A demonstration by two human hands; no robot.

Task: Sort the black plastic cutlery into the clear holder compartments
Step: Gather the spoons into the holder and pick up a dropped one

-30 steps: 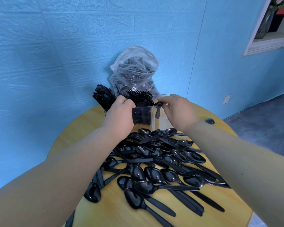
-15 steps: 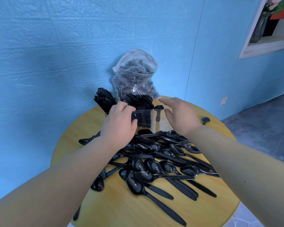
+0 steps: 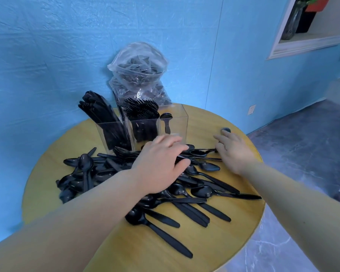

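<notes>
Black plastic spoons [image 3: 203, 166], light, stiff and slick, look best pinched mid-handle; our left hand [image 3: 161, 163] and right hand [image 3: 234, 152] hover, fingers loosely spread.

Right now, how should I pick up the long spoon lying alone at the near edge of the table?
Pinch the near spoon by its handle, around the middle, coming straight down from above. The handle lies flat on bare table and points toward the near edge, clear of the pile, while its bowl end tucks against other spoons.
</notes>
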